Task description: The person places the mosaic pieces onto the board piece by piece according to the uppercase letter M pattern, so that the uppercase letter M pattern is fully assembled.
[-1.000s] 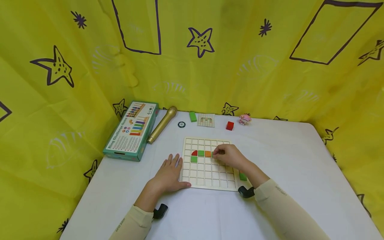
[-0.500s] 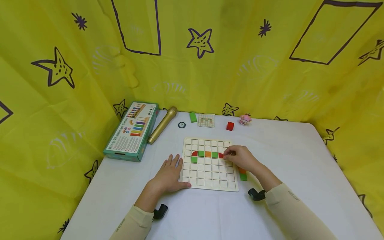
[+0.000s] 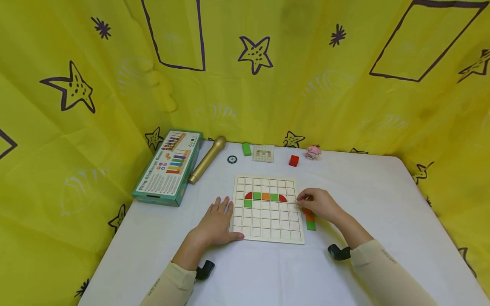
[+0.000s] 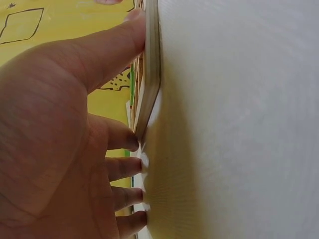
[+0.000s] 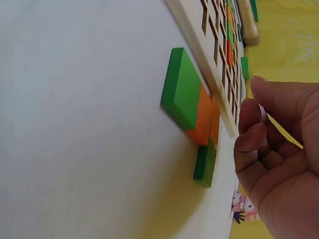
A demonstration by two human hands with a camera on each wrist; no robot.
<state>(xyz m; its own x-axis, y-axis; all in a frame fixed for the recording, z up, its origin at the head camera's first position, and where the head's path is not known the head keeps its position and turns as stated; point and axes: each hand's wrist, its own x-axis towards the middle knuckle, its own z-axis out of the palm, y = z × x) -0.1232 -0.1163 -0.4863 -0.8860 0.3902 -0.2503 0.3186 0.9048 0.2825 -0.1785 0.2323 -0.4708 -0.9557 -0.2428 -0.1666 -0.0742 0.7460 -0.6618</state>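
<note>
At far left we see a green box [image 3: 168, 167] whose side reads "Ring Challenge Game"; its smaller print is too small for us to read. Beside it lie a gold microphone [image 3: 207, 159], a small round disc [image 3: 231, 159], a green block [image 3: 246, 148], a pattern card [image 3: 263, 153], a red block [image 3: 293, 160] and a pink toy [image 3: 312, 151], none with writing we can make out.

The left hand [image 3: 216, 222] lies flat on the white table [image 3: 383, 212], fingers straight, its thumb against the left edge of the wooden grid board [image 3: 267, 232], holding nothing.

On the board we count six tiles in place: a row [image 3: 265, 196] of red, green, orange, green and red, and one green tile [image 3: 247, 203] beneath its left end. Most squares stand empty, so we judge the pattern barely begun.

The right hand [image 3: 320, 204] hovers just off the board's right edge, fingers loosely curled and empty in the wrist view, above the loose tiles [image 5: 192, 107], green and orange, lying touching one another beside the board.
</note>
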